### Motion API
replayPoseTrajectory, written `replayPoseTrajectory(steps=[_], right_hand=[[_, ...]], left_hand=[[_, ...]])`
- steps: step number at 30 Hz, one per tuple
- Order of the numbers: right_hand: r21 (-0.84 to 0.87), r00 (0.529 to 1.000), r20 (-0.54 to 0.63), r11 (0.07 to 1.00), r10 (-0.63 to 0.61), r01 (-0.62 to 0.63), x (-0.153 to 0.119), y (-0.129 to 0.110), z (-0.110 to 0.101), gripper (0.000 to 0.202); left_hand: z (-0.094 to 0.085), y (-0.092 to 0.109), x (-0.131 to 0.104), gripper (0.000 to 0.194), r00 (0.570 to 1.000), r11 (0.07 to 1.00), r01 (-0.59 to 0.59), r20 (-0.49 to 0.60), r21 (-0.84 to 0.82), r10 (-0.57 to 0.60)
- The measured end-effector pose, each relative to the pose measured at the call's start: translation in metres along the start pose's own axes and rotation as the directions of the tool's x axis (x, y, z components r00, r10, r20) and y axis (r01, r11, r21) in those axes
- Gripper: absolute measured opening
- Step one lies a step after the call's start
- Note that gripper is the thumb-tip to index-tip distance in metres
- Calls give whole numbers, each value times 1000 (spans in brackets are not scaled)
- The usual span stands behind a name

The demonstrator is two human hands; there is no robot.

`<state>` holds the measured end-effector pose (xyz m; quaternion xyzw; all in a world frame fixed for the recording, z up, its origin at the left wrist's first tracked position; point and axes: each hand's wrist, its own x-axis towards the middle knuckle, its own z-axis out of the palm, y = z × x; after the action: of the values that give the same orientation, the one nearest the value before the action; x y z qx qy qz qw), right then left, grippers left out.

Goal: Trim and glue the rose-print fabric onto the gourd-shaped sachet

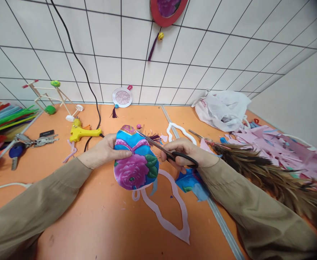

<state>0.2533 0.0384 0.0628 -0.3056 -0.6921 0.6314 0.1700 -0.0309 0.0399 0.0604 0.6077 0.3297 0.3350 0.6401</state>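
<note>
Well, on the head view I have the left hand grasping the cloth by its left edge, thumb laid across the front. The cloth, blue with a large purple flower and green leaves, is held up over the orange table, near the middle of my picture. My right hand grips the scissors, its fingers about the black handles. The blades point up and left, their tips over the cloth's upper right edge; I cannot tell whether they touch it or how far they are parted.

Below the cloth I see a pale pink outline flat on the table, partly hidden, and beside the right sleeve a blue scrap. Beyond the right hand lies a white outline.

Over to my left are a yellow glue gun, a bunch of keys and a stick frame. On my right I get a feather duster, pink scraps and a white bag. A round ornament with a tassel leans on the tiled wall.
</note>
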Motion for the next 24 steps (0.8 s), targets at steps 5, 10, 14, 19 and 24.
replayPoseTrajectory(steps=[5,10,14,19,24], right_hand=[[34,1000,6,999,-15,15,-1,4,-3,42],[46,1000,4,999,-13,12,-1,2,-1,39],[36,1000,-7,999,-3,3,-1,1,0,40],[19,1000,-18,1000,16,-15,0,-1,2,41],[-14,998,-37,999,44,-44,0,-5,4,39]], left_hand=[[-1,-3,0,27,1000,1000,22,11,-15,-22],[0,-4,0,27,1000,999,16,23,-38,-15],[0,-2,0,26,1000,1000,14,16,-20,-14],[1,-2,0,27,1000,999,12,28,-42,-11],[0,-4,0,26,1000,1000,2,7,-18,-2]])
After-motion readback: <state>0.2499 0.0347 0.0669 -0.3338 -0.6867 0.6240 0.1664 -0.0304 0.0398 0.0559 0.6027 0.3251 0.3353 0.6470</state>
